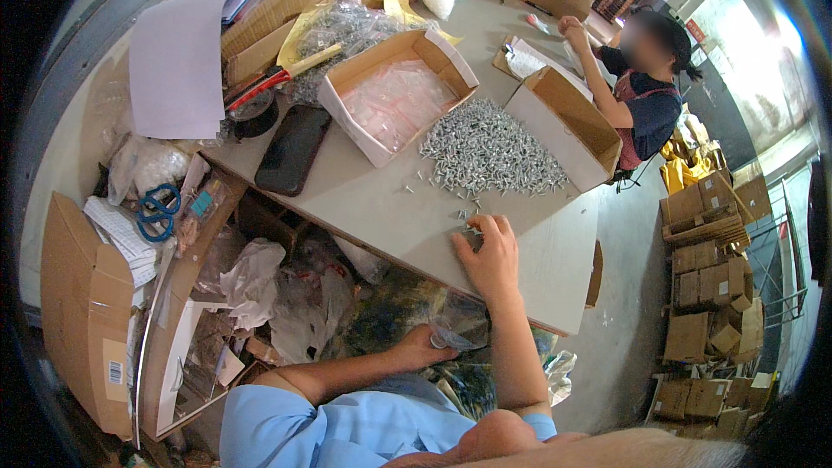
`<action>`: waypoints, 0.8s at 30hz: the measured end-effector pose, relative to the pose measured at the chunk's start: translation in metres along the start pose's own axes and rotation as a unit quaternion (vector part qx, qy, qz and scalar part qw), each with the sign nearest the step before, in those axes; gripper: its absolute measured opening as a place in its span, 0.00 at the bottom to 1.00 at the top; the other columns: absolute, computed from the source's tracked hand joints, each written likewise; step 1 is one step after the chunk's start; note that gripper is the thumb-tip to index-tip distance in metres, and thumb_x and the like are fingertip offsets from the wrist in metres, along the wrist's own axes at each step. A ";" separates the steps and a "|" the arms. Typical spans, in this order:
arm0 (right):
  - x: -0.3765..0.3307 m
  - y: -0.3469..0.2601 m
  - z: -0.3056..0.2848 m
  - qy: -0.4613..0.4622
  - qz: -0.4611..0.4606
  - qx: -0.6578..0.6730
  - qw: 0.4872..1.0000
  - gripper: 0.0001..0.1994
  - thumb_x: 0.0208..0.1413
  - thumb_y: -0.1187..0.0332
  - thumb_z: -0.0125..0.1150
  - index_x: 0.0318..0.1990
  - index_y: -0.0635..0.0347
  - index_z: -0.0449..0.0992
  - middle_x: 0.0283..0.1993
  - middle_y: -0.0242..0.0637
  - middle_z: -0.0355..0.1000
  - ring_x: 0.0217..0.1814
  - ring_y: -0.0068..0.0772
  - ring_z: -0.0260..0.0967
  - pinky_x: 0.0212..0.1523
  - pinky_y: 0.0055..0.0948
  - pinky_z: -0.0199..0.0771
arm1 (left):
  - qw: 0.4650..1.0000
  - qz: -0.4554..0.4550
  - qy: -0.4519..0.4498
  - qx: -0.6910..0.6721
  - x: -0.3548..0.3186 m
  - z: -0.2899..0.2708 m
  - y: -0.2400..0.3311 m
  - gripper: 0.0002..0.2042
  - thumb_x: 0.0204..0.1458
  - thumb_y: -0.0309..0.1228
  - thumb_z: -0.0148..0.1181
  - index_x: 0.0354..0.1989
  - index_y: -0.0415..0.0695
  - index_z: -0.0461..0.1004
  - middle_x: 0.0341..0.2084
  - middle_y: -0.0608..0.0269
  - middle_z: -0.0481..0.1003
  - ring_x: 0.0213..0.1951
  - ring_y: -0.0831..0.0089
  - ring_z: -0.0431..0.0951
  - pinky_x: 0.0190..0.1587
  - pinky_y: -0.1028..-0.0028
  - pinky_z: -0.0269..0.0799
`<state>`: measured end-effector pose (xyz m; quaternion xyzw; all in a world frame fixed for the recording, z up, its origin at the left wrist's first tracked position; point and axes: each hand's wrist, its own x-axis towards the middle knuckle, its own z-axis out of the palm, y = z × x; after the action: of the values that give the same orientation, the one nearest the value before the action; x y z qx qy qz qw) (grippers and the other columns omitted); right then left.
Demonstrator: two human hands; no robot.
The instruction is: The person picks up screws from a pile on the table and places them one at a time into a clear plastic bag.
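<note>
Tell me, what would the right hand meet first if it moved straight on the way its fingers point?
Probably the few loose screws just beyond the right hand, then the big screw pile. Depth is hard to judge.

Single head-worn fisheye view, looking steeply down from close above the counter (364, 208), edges bending toward rim

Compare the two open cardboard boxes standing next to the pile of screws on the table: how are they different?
The left box holds clear plastic bags, while the right box looks empty inside, as far as its interior shows. The left box is shallow and wide, lying flat with its opening upward; the right box looks deeper, with taller walls. The left box is beside the black phone; the right box is nearer the seated co-worker. Both are brown inside, white outside, bordering the screws.
</note>
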<state>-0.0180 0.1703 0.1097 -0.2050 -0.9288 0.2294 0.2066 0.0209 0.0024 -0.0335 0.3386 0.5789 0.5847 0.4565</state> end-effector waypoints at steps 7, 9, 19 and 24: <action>-0.026 -0.009 -0.012 -0.034 -0.048 -0.021 0.998 0.06 0.47 0.69 0.62 0.30 0.61 0.75 0.32 0.42 0.70 0.35 0.48 0.70 0.36 0.39 0.70 | 1.000 0.021 0.003 -0.004 0.002 0.003 -0.014 0.17 0.46 0.36 0.66 0.43 0.41 0.75 0.38 0.57 0.78 0.41 0.68 0.76 0.48 0.66 0.69; -0.038 -0.011 -0.030 -0.126 -0.049 0.008 0.991 0.06 0.47 0.69 0.62 0.30 0.61 0.76 0.31 0.43 0.70 0.34 0.47 0.70 0.35 0.39 0.70 | 1.000 0.007 0.005 -0.008 0.002 0.003 -0.017 0.17 0.46 0.35 0.65 0.43 0.41 0.75 0.38 0.59 0.78 0.41 0.68 0.76 0.47 0.66 0.69; -0.047 0.015 -0.046 -0.177 0.032 0.268 0.946 0.05 0.46 0.74 0.64 0.32 0.63 0.76 0.28 0.38 0.68 0.26 0.32 0.66 0.29 0.26 0.67 | 0.995 -0.072 -0.030 0.062 0.018 -0.012 0.005 0.15 0.45 0.38 0.68 0.37 0.43 0.77 0.34 0.57 0.77 0.39 0.67 0.74 0.44 0.66 0.70; -0.053 0.013 -0.042 -0.122 -0.012 0.230 0.965 0.05 0.46 0.74 0.64 0.31 0.63 0.75 0.27 0.38 0.68 0.26 0.32 0.67 0.28 0.26 0.67 | 0.993 -0.069 -0.039 0.085 0.015 -0.019 0.019 0.16 0.43 0.39 0.69 0.37 0.42 0.77 0.31 0.56 0.77 0.36 0.65 0.75 0.44 0.65 0.70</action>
<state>0.0493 0.1700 0.1215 -0.1108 -0.8717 0.4577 0.1357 -0.0047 0.0108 -0.0187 0.3578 0.6306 0.4867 0.4873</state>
